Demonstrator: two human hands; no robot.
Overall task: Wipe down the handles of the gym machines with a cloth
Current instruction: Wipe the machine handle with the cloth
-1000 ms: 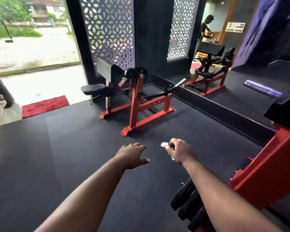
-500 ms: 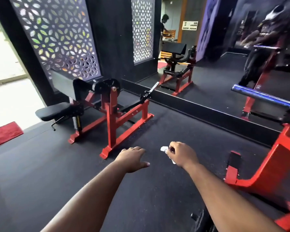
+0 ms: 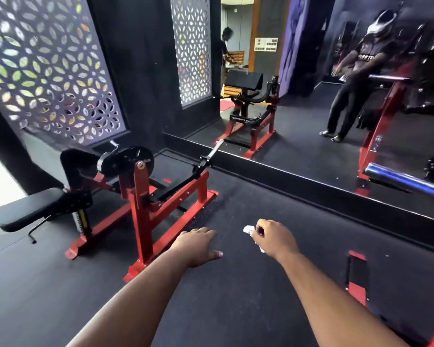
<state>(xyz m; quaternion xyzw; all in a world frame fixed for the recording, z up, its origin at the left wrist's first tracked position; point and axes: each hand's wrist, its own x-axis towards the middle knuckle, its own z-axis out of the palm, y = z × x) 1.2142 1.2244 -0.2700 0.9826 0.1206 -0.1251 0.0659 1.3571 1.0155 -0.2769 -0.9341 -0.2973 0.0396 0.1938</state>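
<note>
Shot from a single head-worn wide-angle camera, aimed forward and down over both outstretched forearms. Held close above the left hand (image 3: 198, 246) and right hand (image 3: 273, 240), with the black rubber floor (image 3: 60, 296) filling the lower frame. Faced a red-framed gym machine (image 3: 140, 196) near at left and a wall mirror (image 3: 311, 121) farther ahead. No second view shared.

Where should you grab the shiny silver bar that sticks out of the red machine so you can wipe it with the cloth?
Probably around its bare free end. The silver bar juts out slanting up toward the mirror, so come from above and wrap the right hand, which holds the cloth, round it, then slide down toward the black clamp.
</note>
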